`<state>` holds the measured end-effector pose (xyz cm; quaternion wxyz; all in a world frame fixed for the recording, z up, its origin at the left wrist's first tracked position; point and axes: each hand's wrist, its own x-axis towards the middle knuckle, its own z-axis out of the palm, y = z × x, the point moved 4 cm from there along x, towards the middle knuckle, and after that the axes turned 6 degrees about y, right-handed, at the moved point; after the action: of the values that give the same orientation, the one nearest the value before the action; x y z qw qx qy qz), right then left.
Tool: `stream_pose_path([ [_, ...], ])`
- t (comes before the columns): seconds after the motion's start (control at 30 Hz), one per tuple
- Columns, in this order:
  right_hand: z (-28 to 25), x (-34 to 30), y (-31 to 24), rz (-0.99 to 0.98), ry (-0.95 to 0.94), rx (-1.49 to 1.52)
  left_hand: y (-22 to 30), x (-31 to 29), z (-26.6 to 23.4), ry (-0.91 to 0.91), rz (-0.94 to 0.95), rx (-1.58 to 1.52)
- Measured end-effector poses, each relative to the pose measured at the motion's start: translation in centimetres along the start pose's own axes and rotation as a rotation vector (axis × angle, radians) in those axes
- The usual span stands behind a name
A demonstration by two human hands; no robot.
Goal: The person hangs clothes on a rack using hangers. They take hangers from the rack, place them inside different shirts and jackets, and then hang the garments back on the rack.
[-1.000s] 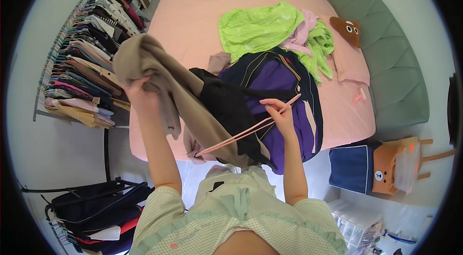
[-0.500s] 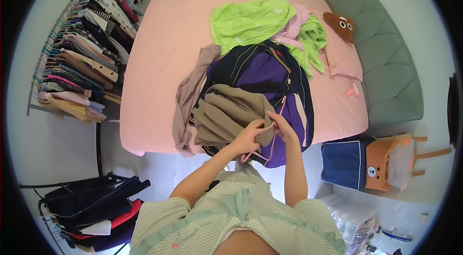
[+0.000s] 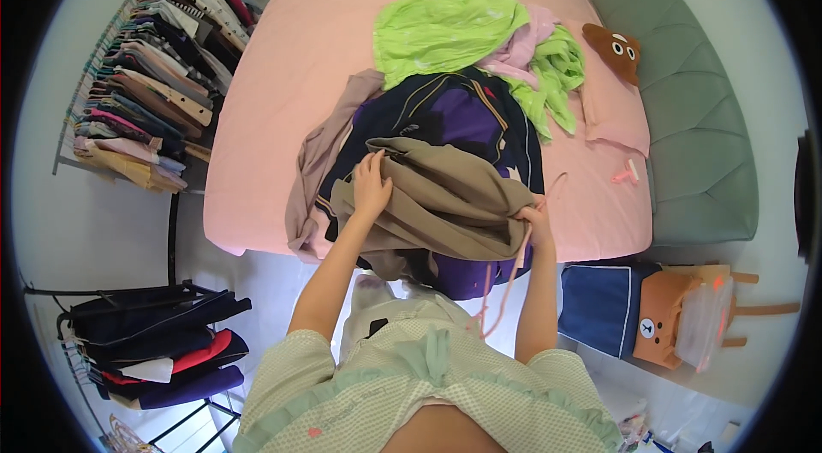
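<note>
An olive-brown garment (image 3: 445, 196) is stretched between my two hands over the clothes at the bed's near edge. My left hand (image 3: 372, 189) grips its left part, fingers curled over the cloth. At the garment's right end, my right hand (image 3: 536, 220) is closed on a pink hanger (image 3: 512, 286) and the cloth beside it. The hanger's hook sticks out past the hand, and its lower part hangs toward my apron. Beneath lie a navy jacket with striped trim (image 3: 390, 106) and purple cloth (image 3: 467, 119). A mauve-brown garment (image 3: 321, 157) trails down on the left.
Bright green cloth (image 3: 445, 33) and pale pink cloth lie farther back on the pink bed (image 3: 291, 50). A brown cushion (image 3: 612, 52) leans on the green headboard (image 3: 676, 68). Clothes racks stand far left (image 3: 163, 68) and near left (image 3: 154, 342). Right holds a navy box (image 3: 598, 307).
My hands have moved apart, the left one up and left, the right one slightly right. The olive-brown garment is now spread wider, and the hanger has shifted right with my right hand.
</note>
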<state>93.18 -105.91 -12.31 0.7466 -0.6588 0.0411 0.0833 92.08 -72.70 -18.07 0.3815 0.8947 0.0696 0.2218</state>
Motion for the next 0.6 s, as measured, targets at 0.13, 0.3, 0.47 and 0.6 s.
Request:
stream_pose_path([
  [0.13,-6.3,-0.5,-3.7,-0.006,-0.014,-0.152,1.7,2.2,4.3,-0.107,0.072,0.256],
  [0.3,-12.8,-2.3,-4.6,0.046,0.133,-0.247,3.7,2.4,11.2,-0.363,-0.038,0.098],
  [0.47,-19.3,-3.8,-1.0,0.133,0.315,-0.379,4.4,0.2,17.0,-0.829,-0.162,0.196],
  [0.6,-21.3,-4.8,4.6,0.185,0.25,-0.601,3.6,-0.4,18.7,-0.646,-0.376,0.122],
])
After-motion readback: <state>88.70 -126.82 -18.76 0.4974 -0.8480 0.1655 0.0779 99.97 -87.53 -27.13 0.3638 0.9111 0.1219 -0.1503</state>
